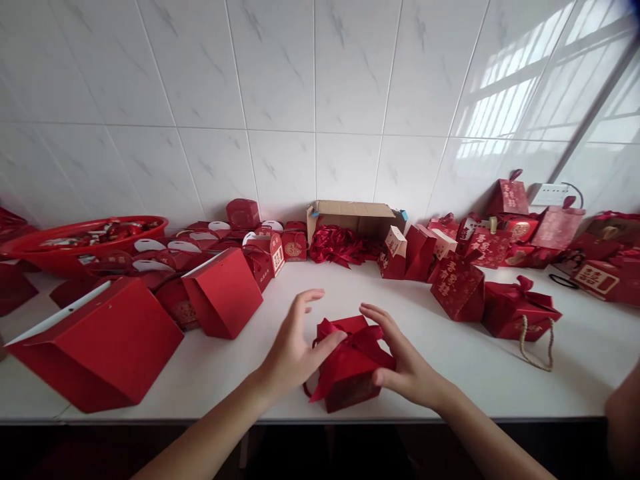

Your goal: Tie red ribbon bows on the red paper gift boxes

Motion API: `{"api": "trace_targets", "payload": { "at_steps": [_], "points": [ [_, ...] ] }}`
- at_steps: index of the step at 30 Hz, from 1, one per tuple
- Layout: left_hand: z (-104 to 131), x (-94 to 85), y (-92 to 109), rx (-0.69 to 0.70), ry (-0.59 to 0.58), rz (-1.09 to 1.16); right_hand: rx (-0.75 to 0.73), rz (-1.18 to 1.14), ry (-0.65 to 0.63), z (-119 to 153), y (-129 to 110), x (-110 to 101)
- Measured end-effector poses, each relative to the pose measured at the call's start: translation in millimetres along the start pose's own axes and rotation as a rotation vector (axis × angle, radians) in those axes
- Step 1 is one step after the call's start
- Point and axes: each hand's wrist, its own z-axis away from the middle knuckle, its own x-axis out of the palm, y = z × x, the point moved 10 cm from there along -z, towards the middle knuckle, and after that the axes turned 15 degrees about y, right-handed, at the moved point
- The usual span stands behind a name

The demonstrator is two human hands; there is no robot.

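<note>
**Both hands spread around a bow-topped red box**

Your left hand (297, 343) is spread wide at the left of the red gift box (353, 393), fingers curved and raised, its thumb reaching over the satin bow (359, 340). Your right hand (413, 373) is likewise wide on the other side, its fingers arched near the bow and its thumb by the box's side. Neither hand is closed on anything; whether either thumb touches, you cannot tell from this angle.

The box sits near the front edge of the white tabletop (400, 300), directly before you. Behind it, against the tiled wall (280, 67), a cardboard carton (355, 210) lies with its opening towards you, full of red ribbons (340, 245).

To your left stand a large plain box (107, 340) and a smaller plain box (225, 290), with a red basin (50, 257) farther back. To your right, a bow-tied box (515, 317) has a rope handle (551, 343) hanging at its front.
</note>
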Motion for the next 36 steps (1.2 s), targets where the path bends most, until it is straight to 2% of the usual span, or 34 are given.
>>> {"api": "trace_targets", "payload": {
  "at_steps": [2,5,6,8,10,12,14,16,18,19,22,26,29,32,34,36],
  "points": [
    [3,-42.1,16,0.135,0.162,-0.146,0.009,0.004,-0.108,5,2,9],
    [4,-118.7,28,0.263,0.501,-0.428,0.028,0.042,-0.208,8,6,16],
    [1,-138.0,25,0.26,0.567,-0.485,0.025,0.049,-0.217,8,7,17],
    [-9,-165.1,1,0.157,0.619,-0.545,0.011,0.045,-0.217,6,5,18],
    [-21,-176.6,-27,0.049,0.608,-0.653,0.007,0.028,-0.213,6,2,21],
    [-30,-179.2,-52,-0.052,0.569,-0.834,0.019,0.01,-0.214,7,1,25],
    [-35,-180.4,-64,-0.079,0.579,-0.927,0.034,0.001,-0.211,9,0,28],
    [-37,-185.0,-67,-0.086,0.65,-0.874,0.047,0.001,-0.201,11,0,28],
    [-37,-190.3,-74,-0.158,0.703,-0.748,0.057,0.008,-0.19,12,1,27],
    [-38,-189.7,-79,-0.208,0.692,-0.698,0.058,0.012,-0.187,12,0,26],
    [-44,-171.4,-84,-0.248,0.555,-0.683,0.051,0.028,-0.191,10,0,24],
    [-55,-123.9,-71,-0.116,0.409,-0.638,0.049,0.062,-0.202,10,0,24],
    [-64,-76.2,-62,-0.06,0.34,-0.483,0.057,0.088,-0.179,14,1,19],
    [-74,-17.7,-45,0.067,0.236,-0.372,0.075,0.124,-0.124,21,4,6],
    [-77,20.4,-40,0.138,0.17,-0.404,0.093,0.178,-0.034,23,12,-11],
    [-76,56.4,-50,0.132,0.085,-0.459,0.11,0.275,0.113,23,27,-37]
  ]
}}
